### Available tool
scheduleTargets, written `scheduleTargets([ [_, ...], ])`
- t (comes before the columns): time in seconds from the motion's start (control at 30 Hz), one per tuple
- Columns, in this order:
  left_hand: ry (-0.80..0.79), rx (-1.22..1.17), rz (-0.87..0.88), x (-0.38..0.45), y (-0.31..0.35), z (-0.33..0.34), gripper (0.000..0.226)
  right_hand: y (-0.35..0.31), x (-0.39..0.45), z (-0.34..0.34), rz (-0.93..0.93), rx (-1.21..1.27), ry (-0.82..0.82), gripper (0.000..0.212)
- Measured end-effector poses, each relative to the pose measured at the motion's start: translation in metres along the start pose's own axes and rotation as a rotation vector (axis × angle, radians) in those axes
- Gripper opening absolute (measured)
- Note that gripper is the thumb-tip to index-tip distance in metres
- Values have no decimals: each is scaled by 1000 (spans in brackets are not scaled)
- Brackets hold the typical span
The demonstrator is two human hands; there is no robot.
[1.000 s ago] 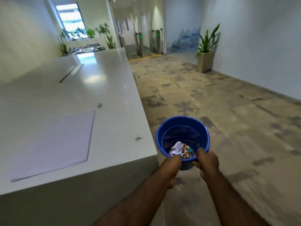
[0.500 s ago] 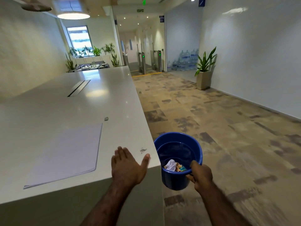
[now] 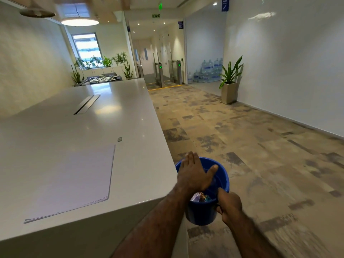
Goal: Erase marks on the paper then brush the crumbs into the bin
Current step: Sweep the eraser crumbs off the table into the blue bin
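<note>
A blue plastic bin point(image 3: 202, 214) with crumpled scraps inside hangs just off the right edge of the white table point(image 3: 134, 127). My right hand point(image 3: 229, 206) grips its near rim. My left hand point(image 3: 195, 173) is flat, fingers together and thumb out, over the bin's mouth at the table edge. A stack of white paper point(image 3: 70, 181) lies on the table to the left. A small grey eraser point(image 3: 119, 139) sits beyond the paper's far right corner. No crumbs show on the table top.
A dark cable slot point(image 3: 86, 104) runs along the table's middle. Patterned floor stretches to the right. A potted plant point(image 3: 229, 84) stands by the right wall, with water bottles point(image 3: 206, 71) and entry gates point(image 3: 167, 73) behind.
My left hand swept right from the table top, past the edge, to over the bin. The crumb speck near the edge is gone from view. My right hand keeps hold of the bin.
</note>
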State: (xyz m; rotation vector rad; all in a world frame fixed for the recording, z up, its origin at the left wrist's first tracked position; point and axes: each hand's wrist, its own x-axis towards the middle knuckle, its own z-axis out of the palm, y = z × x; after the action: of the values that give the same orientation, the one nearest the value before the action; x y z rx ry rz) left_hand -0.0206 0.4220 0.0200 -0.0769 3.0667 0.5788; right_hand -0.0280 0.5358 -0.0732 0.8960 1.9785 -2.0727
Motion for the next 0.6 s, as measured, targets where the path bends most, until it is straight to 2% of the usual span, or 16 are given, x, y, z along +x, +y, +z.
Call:
scheduleTargets([
  [0.07, 88, 19, -47, -2, -26, -8, 99, -1, -6, -3, 17, 52, -21, 18],
  [0.1, 128, 41, -85, -2, -45, -14, 95, 0, -5, -5, 15, 71, -28, 20],
  [0.2, 180, 117, -243, -8, -116, -36, 98, 3, -5, -6, 14, 75, -45, 26],
  [0.33, 126, 189, -389, -16, -173, -49, 103, 5, -7, -5, 15, 82, -64, 24],
  [0.43, 110, 205, -334, -6, -155, -42, 105, 7, -8, -3, 23, 82, -75, 21],
  [0.6, 103, 54, -67, 17, -56, -5, 96, 13, -8, -1, 30, 79, -50, 14],
])
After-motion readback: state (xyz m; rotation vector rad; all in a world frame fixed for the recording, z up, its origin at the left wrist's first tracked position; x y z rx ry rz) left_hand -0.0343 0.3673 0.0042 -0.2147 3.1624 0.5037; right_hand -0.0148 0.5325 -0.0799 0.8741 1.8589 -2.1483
